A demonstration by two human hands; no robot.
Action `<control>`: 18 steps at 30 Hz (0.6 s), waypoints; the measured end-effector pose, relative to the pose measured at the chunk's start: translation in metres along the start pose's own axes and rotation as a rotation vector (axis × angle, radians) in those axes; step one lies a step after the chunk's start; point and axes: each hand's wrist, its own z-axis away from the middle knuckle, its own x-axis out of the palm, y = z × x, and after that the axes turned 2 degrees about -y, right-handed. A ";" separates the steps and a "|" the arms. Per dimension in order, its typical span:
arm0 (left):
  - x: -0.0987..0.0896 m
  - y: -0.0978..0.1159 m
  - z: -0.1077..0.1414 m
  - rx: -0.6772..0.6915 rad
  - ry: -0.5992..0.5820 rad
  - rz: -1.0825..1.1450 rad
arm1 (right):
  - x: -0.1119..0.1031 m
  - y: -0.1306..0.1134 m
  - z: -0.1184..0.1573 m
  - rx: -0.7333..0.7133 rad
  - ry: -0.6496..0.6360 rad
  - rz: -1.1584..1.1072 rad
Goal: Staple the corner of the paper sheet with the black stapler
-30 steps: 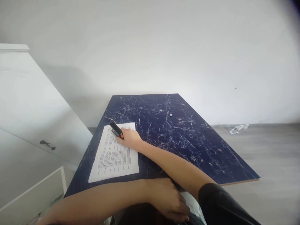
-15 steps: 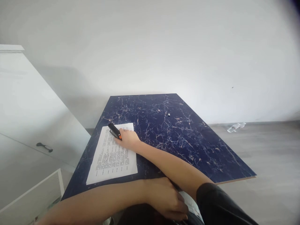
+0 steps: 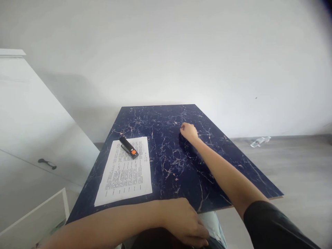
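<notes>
My right hand [image 3: 188,132] is over the far right part of the dark blue marbled table [image 3: 168,159], its fingers curled closed. Whatever is in its fingers, if anything, is hidden. Along the table's near edge lies my left forearm, and my left hand [image 3: 183,221] rests in front of my body with its fingers bent together; nothing shows in it. A black stapler [image 3: 129,147] with an orange patch lies slantwise on a printed sheet of paper [image 3: 124,180] at the left of the table. Neither hand touches the stapler.
A white cabinet [image 3: 33,114] with a dark handle [image 3: 47,163] stands to the left. Behind the table is a pale wall [image 3: 166,52]. A clear plastic item [image 3: 260,141] lies on the grey floor [image 3: 298,166] at the right, by the wall.
My right hand has let go of the stapler, leaving it on the paper, and moved right to where a small silvery block lay. That block is now out of sight. My left hand stays put.
</notes>
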 end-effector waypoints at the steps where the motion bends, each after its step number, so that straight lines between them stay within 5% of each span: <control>1: 0.000 0.000 0.000 -0.002 -0.002 0.004 | 0.000 0.012 -0.006 0.043 0.022 -0.010; 4: 0.002 -0.001 -0.001 -0.009 -0.006 0.006 | 0.005 0.033 -0.013 0.100 0.068 -0.054; 12: -0.001 0.001 -0.001 -0.010 -0.002 -0.001 | 0.024 0.025 -0.010 0.020 0.110 -0.104; 18: -0.002 0.001 -0.001 -0.022 -0.020 -0.015 | 0.023 0.051 -0.030 0.081 0.148 -0.017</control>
